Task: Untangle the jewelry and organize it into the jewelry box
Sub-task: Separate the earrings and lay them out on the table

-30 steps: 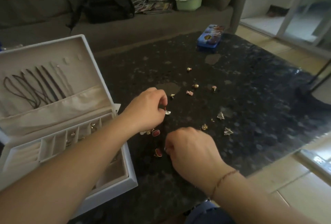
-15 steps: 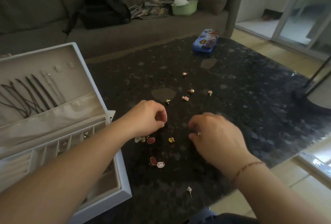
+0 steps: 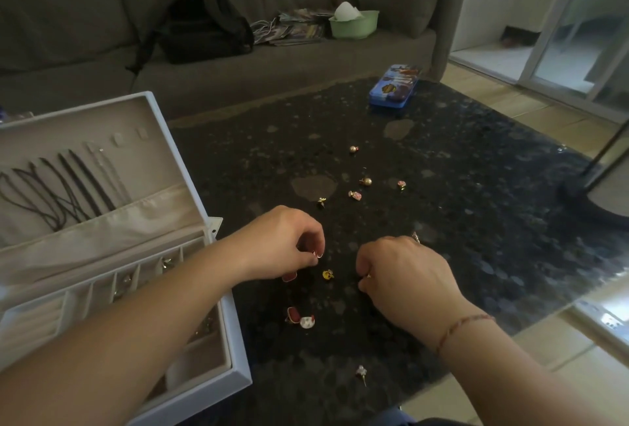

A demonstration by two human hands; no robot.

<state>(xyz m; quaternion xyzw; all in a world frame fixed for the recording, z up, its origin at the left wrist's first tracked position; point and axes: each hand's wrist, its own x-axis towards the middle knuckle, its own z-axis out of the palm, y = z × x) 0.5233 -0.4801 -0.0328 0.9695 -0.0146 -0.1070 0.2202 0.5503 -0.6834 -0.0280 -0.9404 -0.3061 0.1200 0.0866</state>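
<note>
A white jewelry box (image 3: 238, 374) stands open at the left, with dark cords (image 3: 68, 187) hanging in its lid and small pieces in its compartments. Several small earrings lie scattered on the dark table (image 3: 476, 221). My left hand (image 3: 286, 242) pinches a small earring (image 3: 317, 253) just above the table, over a red earring (image 3: 290, 276). A yellow earring (image 3: 327, 275) lies between my hands. My right hand (image 3: 405, 276) is curled with something small and shiny at its fingertips; a silver piece (image 3: 416, 237) pokes out behind it.
A red and a white earring (image 3: 301, 318) lie close to me, and another earring (image 3: 361, 372) sits near the front edge. A blue tin (image 3: 393, 89) rests at the table's far side. Behind it stands a sofa with a black backpack (image 3: 200, 27) and a green bowl (image 3: 354, 24).
My right hand moved from the near middle to the right, where the silver pieces lay. My left hand stayed put, pinching a small earring. The camera tilted up slightly.
</note>
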